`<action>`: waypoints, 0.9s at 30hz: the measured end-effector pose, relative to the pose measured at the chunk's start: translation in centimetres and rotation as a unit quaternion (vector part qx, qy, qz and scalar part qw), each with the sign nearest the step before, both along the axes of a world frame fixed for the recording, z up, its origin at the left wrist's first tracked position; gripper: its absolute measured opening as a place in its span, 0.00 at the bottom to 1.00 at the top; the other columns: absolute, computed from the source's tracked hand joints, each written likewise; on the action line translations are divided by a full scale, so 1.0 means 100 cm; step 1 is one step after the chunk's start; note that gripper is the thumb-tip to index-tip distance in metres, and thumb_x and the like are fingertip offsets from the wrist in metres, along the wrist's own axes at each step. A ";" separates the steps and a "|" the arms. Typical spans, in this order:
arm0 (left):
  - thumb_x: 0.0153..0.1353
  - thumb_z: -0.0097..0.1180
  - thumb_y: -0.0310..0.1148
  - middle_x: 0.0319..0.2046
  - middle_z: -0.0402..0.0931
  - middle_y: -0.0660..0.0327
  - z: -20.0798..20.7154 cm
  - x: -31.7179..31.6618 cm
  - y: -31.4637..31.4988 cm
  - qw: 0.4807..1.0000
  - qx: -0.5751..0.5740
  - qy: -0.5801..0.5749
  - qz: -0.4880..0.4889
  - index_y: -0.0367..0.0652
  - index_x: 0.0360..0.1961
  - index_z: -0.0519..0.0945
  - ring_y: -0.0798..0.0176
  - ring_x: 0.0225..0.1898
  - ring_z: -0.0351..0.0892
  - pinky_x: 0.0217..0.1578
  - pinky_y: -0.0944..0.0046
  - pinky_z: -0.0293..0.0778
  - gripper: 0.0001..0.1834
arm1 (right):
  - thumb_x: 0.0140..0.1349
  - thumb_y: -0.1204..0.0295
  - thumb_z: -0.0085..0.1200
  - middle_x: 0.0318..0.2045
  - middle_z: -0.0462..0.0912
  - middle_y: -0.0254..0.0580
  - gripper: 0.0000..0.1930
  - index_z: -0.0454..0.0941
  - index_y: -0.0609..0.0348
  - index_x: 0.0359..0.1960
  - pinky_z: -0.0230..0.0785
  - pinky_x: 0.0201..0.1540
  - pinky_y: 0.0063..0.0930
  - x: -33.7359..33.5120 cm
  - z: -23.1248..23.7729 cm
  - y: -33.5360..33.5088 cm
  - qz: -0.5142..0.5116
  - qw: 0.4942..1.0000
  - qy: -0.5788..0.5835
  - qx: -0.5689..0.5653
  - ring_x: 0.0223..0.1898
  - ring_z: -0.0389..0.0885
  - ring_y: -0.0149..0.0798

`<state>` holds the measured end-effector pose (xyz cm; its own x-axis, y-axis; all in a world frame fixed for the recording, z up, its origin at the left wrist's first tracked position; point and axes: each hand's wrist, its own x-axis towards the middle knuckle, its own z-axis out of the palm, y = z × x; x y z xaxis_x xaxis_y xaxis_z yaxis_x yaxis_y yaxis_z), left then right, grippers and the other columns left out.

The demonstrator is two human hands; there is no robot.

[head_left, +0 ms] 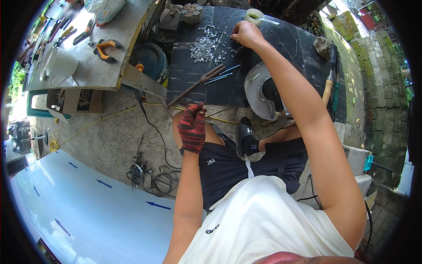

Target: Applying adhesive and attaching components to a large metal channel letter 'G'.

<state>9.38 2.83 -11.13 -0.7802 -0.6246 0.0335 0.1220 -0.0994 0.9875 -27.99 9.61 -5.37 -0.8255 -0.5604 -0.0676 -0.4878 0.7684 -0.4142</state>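
Note:
My left hand (192,128), in a red and black glove, is raised above my left thigh with its fingers curled together. Whatever it may hold is too small to make out. My bare right hand (247,34) reaches to the far side of a dark marble-patterned table (189,79). Its fingers are bent in a pinch beside a pile of small shiny metal pieces (204,46); anything between them is hidden. Just beyond that hand stands a small cup (253,16) of green stuff, with a pale stick (269,20) across it. A rusty metal bar tool (195,84) and thin blue-grey rods (220,77) lie nearer me.
A round grey metal disc-shaped piece (255,94) sits under my right forearm. Orange-handled pliers (104,49) and a white mug (62,64) are on the left table. A stone (322,47) and a wooden-handled tool (328,88) lie at right. Cables (162,182) cross the floor.

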 end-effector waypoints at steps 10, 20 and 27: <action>0.72 0.56 0.22 0.44 0.83 0.59 0.002 0.001 -0.001 1.000 -0.004 0.003 0.004 0.33 0.54 0.81 0.68 0.46 0.83 0.51 0.67 0.79 0.12 | 0.61 0.69 0.65 0.41 0.90 0.48 0.11 0.87 0.59 0.43 0.79 0.50 0.36 0.018 0.033 0.021 0.036 0.991 0.015 -0.125 0.44 0.89 0.45; 0.73 0.56 0.28 0.46 0.84 0.55 -0.002 0.003 -0.001 1.000 -0.018 0.005 0.006 0.31 0.55 0.79 0.63 0.48 0.84 0.53 0.61 0.80 0.14 | 0.62 0.71 0.63 0.38 0.90 0.42 0.10 0.88 0.59 0.43 0.78 0.45 0.29 0.110 0.076 0.119 -0.041 0.977 -0.013 -0.210 0.38 0.88 0.35; 0.73 0.55 0.24 0.47 0.83 0.57 -0.003 -0.001 0.002 0.999 0.027 0.031 -0.010 0.33 0.54 0.81 0.65 0.48 0.83 0.53 0.64 0.79 0.12 | 0.56 0.73 0.66 0.35 0.87 0.39 0.07 0.89 0.55 0.36 0.72 0.47 0.34 0.171 0.040 0.145 -0.055 0.981 0.111 -0.152 0.42 0.83 0.41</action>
